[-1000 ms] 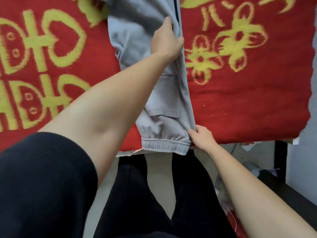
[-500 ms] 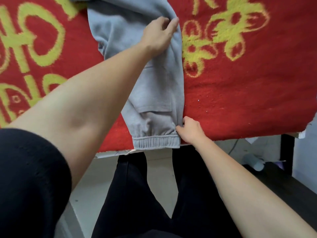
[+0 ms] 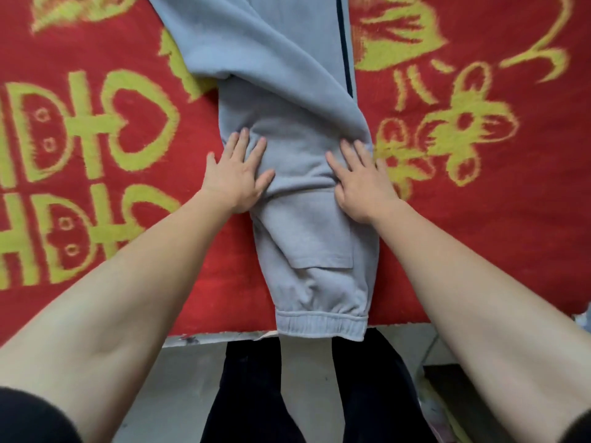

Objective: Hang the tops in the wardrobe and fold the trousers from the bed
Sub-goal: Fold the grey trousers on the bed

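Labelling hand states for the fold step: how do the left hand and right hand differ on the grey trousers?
The left hand lies on the left edge of the grey trousers, little finger over the red blanket; the right hand lies on the right edge. The left hand splays its thumb wide; the right hand has its thumb tucked close. Shared: both are flat, fingers straight, pressing the fabric, with no grip.

The trousers [image 3: 287, 100] lie lengthwise on the blanket [image 3: 479, 238] covering the bed, running from the far side toward the person, with their cuff [image 3: 319, 327] at the bed's near edge, above the floor [image 3: 179, 378]. The left grip [image 3: 236, 177] rests flat on their left edge. The right grip [image 3: 361, 183] rests flat on their right edge, level with it, just beyond the pocket [image 3: 310, 231].
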Tool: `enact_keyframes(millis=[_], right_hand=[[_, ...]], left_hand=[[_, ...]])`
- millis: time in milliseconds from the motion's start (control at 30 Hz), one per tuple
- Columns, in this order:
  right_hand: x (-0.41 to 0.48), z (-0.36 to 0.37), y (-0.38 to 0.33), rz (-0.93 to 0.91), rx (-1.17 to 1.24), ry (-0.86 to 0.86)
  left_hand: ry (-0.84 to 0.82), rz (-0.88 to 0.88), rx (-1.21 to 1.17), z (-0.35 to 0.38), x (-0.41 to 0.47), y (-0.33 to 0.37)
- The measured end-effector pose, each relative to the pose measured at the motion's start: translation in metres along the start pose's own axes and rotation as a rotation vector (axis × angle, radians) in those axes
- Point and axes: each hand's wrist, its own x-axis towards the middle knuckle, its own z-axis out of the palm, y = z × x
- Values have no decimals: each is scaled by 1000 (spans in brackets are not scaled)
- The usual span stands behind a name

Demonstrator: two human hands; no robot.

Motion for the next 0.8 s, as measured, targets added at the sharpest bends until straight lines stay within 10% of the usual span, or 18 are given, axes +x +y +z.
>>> enact_keyframes(millis=[267,467,700,800], right_hand=[[18,-31,-15,93,-149,-104],[81,-96,-36,162,190,460],[159,-116,-31,14,279,303],[165,-109,-35,-189,176,490]], left_hand=[[-153,102,-216,-38,18,-22],[314,-181,-637,-99,61,-59],[621,-373,-629,-148,146,-88],[694,-449,-579,-164,182,-88]])
